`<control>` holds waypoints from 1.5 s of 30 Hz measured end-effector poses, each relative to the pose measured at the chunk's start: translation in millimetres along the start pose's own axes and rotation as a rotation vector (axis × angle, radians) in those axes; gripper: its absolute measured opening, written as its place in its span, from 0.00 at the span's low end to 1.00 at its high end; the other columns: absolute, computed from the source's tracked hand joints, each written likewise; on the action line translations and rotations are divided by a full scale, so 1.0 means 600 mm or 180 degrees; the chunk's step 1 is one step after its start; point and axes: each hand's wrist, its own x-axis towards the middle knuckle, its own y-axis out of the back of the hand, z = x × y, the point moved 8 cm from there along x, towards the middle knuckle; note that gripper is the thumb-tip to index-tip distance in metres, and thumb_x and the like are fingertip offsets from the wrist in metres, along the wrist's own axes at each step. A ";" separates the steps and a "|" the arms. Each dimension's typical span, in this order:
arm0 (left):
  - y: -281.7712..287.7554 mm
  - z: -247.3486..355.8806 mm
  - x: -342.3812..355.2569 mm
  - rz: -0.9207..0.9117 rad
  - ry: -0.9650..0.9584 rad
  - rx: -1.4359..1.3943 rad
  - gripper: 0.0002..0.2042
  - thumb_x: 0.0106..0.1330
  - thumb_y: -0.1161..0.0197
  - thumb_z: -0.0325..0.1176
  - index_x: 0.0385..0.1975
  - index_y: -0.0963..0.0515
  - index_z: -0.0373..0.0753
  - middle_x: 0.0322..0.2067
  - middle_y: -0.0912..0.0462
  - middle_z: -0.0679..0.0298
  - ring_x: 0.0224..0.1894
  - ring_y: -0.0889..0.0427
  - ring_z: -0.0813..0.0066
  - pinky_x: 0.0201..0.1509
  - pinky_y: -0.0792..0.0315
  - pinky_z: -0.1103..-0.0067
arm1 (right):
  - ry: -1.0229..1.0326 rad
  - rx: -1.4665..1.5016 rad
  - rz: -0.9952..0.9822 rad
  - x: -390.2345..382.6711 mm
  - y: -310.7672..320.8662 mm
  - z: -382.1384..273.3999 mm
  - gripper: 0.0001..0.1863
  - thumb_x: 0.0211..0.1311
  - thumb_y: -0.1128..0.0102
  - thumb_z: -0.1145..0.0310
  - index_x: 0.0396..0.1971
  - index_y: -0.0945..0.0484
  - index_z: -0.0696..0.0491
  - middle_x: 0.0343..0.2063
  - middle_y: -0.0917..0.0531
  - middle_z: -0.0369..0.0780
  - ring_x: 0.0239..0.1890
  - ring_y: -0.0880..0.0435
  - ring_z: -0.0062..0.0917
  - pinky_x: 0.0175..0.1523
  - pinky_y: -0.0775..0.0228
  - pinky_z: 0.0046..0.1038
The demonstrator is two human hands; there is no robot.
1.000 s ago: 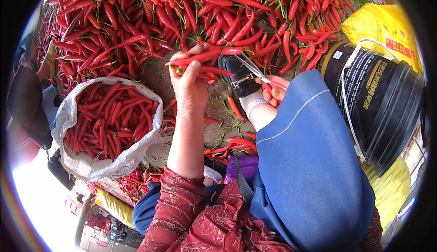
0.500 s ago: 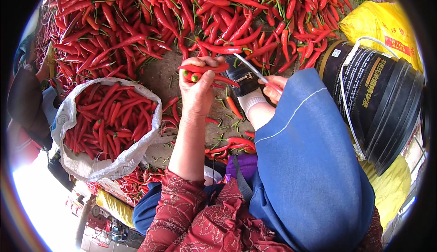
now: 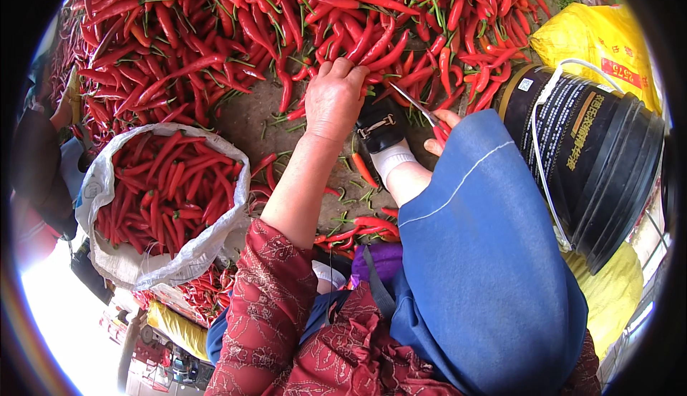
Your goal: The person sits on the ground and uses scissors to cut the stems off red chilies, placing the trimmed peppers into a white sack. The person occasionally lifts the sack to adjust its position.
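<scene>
Red-handled steel scissors (image 3: 416,104): held in our right hand (image 3: 449,118), tips toward our left hand (image 3: 334,101); reaching too close could cut us.
Left fingers: bent over the near edge of long, tapered red chilli peppers (image 3: 252,25) heaped on grey-brown ground (image 3: 247,118); tips hidden, so we cannot tell their grip. A hasty pinch might bruise pods.
Peppers: glossy, many green-stemmed; more lie inside the white woven sack's (image 3: 118,260) rim.

Scene bright; white glare (image 3: 61,317) lower left; edges bent, corners black.
</scene>
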 end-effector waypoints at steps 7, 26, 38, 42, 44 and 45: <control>-0.004 -0.004 0.004 -0.0026 0.0007 -0.0011 0.11 0.44 0.36 0.28 0.30 0.20 0.44 0.30 0.25 0.64 0.38 0.24 0.63 0.41 0.27 0.71 | -0.0644 0.1927 -0.0307 0.006 -0.014 0.024 0.14 0.59 0.47 0.61 0.40 0.25 0.54 0.33 0.21 0.34 0.36 0.24 0.17 0.41 0.31 0.23; 0.058 -0.039 0.056 0.0043 0.1367 -0.0841 0.16 0.45 0.35 0.34 0.36 0.24 0.42 0.30 0.19 0.56 0.36 0.19 0.58 0.39 0.27 0.66 | 0.0078 0.0171 0.0511 0.040 0.007 0.001 0.12 0.65 0.53 0.69 0.45 0.27 0.56 0.30 0.22 0.33 0.30 0.25 0.12 0.37 0.29 0.19; -0.040 0.034 0.137 -0.0107 0.0441 0.0760 0.18 0.45 0.31 0.38 0.36 0.27 0.46 0.31 0.21 0.65 0.40 0.22 0.62 0.41 0.27 0.69 | -0.0564 0.1941 0.0628 0.046 0.013 0.034 0.10 0.66 0.55 0.64 0.35 0.25 0.52 0.26 0.22 0.33 0.27 0.23 0.15 0.33 0.30 0.18; -0.019 -0.006 0.131 0.0019 0.1043 -0.0026 0.18 0.46 0.33 0.35 0.39 0.27 0.46 0.33 0.19 0.63 0.37 0.21 0.57 0.40 0.26 0.67 | -0.0648 0.2554 0.0577 0.052 0.012 0.040 0.09 0.65 0.52 0.65 0.39 0.25 0.52 0.29 0.22 0.33 0.31 0.22 0.16 0.36 0.29 0.20; 0.014 -0.023 0.111 0.0275 0.1355 -0.0780 0.21 0.45 0.32 0.31 0.41 0.28 0.43 0.36 0.18 0.62 0.34 0.19 0.61 0.37 0.25 0.70 | -0.0281 0.2431 0.0343 0.050 0.018 0.035 0.10 0.65 0.51 0.65 0.41 0.26 0.53 0.31 0.21 0.34 0.33 0.22 0.16 0.38 0.28 0.20; 0.034 -0.043 0.091 0.0781 0.1315 -0.1729 0.22 0.45 0.32 0.25 0.42 0.30 0.39 0.34 0.19 0.61 0.32 0.20 0.69 0.35 0.25 0.76 | -0.0194 0.2439 0.0198 0.048 0.011 0.029 0.11 0.65 0.50 0.65 0.43 0.26 0.53 0.32 0.21 0.34 0.34 0.22 0.16 0.39 0.28 0.20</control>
